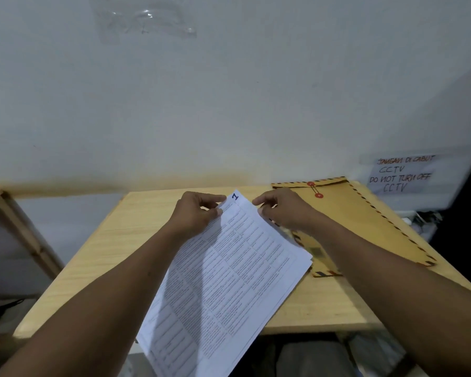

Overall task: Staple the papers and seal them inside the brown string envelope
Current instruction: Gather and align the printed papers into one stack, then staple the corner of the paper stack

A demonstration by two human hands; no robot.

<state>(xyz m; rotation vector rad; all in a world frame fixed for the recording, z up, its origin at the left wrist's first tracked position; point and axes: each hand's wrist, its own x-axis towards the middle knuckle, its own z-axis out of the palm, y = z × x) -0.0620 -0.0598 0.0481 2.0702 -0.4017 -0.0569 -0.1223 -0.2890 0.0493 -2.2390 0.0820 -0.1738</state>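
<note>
Two hands hold a stack of printed papers (229, 273) at its far end, over a light wooden worktop (114, 254). The left hand (195, 212) pinches the far left corner of the stack. Its fingers (215, 197) curl over the top and the thumb presses on the top sheet. The right hand (279, 210) grips the far right edge, its fingers (259, 200) curled and close together, the thumb tip against the paper.

The top sheet shows dense print laid out in a table. A blue handwritten number 1 (235, 196) sits at the far corner between the two hands. The stack is turned at an angle, and its near end reaches past the worktop's near edge toward the person. Along the right side the sheets are slightly fanned, not squared. Whether the stack rests on the worktop cannot be told.

The brown string envelope (365, 221) lies flat on the worktop just right of the papers, partly under the right forearm and the stack's right edge. Its border is striped, its flap at the far end lies down, and a string runs between two red discs (311, 184) there.

Behind stands a pale wall (229, 104) with a handwritten note (401, 174) about CCTV at the right and a piece of clear plastic (144, 17) stuck high up. A wooden frame (0, 202) stands to the left, apart from the worktop.
</note>
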